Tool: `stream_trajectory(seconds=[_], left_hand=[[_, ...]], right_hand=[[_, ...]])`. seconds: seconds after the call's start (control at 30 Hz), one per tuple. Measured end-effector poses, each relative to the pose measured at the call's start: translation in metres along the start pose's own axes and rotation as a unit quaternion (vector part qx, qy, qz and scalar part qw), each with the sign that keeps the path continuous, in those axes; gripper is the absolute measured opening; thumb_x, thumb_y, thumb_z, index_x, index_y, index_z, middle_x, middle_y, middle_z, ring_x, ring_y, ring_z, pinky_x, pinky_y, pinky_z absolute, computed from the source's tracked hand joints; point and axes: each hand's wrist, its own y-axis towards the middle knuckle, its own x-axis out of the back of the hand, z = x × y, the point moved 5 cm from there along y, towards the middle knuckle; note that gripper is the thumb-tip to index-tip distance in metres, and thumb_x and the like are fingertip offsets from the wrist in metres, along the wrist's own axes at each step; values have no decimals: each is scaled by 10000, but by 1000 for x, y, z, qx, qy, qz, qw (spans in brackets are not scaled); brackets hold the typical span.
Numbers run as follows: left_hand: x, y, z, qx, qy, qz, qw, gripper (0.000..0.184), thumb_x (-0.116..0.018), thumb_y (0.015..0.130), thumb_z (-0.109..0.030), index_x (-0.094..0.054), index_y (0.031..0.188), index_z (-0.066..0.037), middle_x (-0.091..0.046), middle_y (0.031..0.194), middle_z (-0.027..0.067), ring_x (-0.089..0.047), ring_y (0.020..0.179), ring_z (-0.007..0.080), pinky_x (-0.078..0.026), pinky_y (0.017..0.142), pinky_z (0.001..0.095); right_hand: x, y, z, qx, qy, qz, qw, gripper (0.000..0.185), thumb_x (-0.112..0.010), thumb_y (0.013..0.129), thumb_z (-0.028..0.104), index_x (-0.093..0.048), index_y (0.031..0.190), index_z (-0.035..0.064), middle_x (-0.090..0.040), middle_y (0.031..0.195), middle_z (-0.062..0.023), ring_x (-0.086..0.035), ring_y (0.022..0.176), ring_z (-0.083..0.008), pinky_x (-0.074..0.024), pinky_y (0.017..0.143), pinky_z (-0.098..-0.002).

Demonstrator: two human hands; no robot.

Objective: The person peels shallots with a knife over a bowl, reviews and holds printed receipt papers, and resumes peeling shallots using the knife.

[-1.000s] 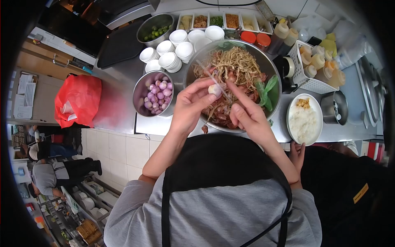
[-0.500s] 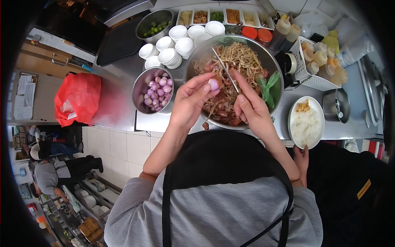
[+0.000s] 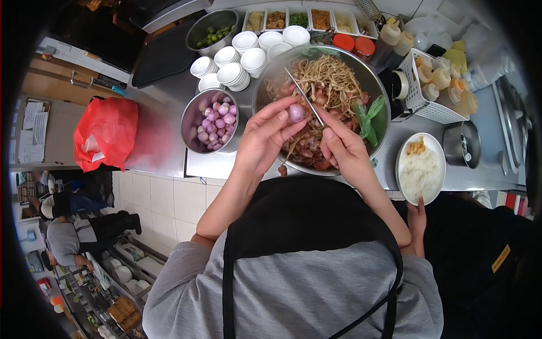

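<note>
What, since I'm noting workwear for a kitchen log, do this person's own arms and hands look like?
The left hand and right hand are ungloved, with no watch or bracelet visible at either wrist. The forearms are uncovered; the left sleeve and right sleeve are short, plain grey, ending near the elbows.

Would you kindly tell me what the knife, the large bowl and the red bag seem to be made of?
Knife: the blade looks like smooth steel, from its grey metallic gleam.
Large bowl: probably stainless steel with a satin finish, given the soft reflections on its wall.
Red bag: most likely thin, shiny plastic, judging by its crinkles.
</note>
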Motion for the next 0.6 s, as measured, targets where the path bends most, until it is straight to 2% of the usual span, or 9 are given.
stream_trajectory(seconds=[0.07,0.13,0.17,0.23,0.3,0.33,0.4,0.5,0.6], left_hand=[[0,0,2,15,-14,4,1000,267,-511,837,-32,-502,1100,15,-555,1024,98,-550,967,188,-458,885,314],[3,2,5,-1,15,-13,1000,268,-512,841,-49,-500,1099,22,-556,1015,99,-554,966,205,-461,880,312],[7,3,6,-1,15,-13,1000,268,-512,841,-49,-500,1099,22,-556,1015,99,-554,966,205,-461,880,312],[15,3,8,34,-9,-6,999,358,-506,848,-80,-422,1172,44,-529,1059,118,-522,1028,231,-426,923,326],[13,3,8,22,-31,-19,999,332,-510,846,-73,-444,1151,40,-542,1040,114,-535,1009,242,-443,902,317],[13,3,7,11,-53,-31,998,307,-514,844,-66,-465,1130,36,-554,1020,109,-548,989,254,-461,882,308],[13,2,7,33,-61,-21,997,346,-503,850,-73,-420,1166,44,-527,1061,132,-533,1012,260,-442,907,306],[13,2,7,66,-70,-1,995,388,-493,859,-90,-375,1199,55,-501,1101,154,-514,1042,265,-423,933,300],[13,2,9,83,-77,12,993,394,-498,858,-100,-375,1194,65,-504,1100,151,-506,1054,253,-422,931,293]], right_hand=[[0,-1,2,-2,-6,-8,1000,368,-397,905,112,-413,1272,89,-394,654,24,-346,536,-39,-320,502,-184],[6,-1,3,6,-51,-35,998,352,-407,905,126,-433,1253,80,-516,730,-12,-426,590,-63,-380,563,-193],[8,0,2,5,-51,-35,998,352,-407,905,126,-433,1253,80,-516,730,-12,-426,590,-63,-380,563,-193],[20,2,8,80,-150,-107,980,345,-407,904,131,-436,1239,55,-600,955,-84,-544,758,-126,-425,708,-222],[27,0,6,63,-180,-112,975,344,-411,898,126,-437,1234,58,-528,1165,-142,-552,949,-166,-396,831,-241],[31,0,-1,58,-222,-106,967,353,-403,905,127,-426,1253,74,-508,941,-70,-466,758,-108,-376,681,-212],[32,-2,-5,51,-263,-101,958,362,-395,912,128,-415,1272,91,-487,717,2,-381,567,-51,-357,531,-183],[28,-6,2,80,-248,-90,961,365,-424,884,108,-435,1249,109,-596,939,-151,-573,827,-134,-421,758,-241],[24,-7,-2,6,-194,-58,979,375,-420,888,103,-419,1262,101,-536,699,-56,-496,624,-90,-417,616,-226]])
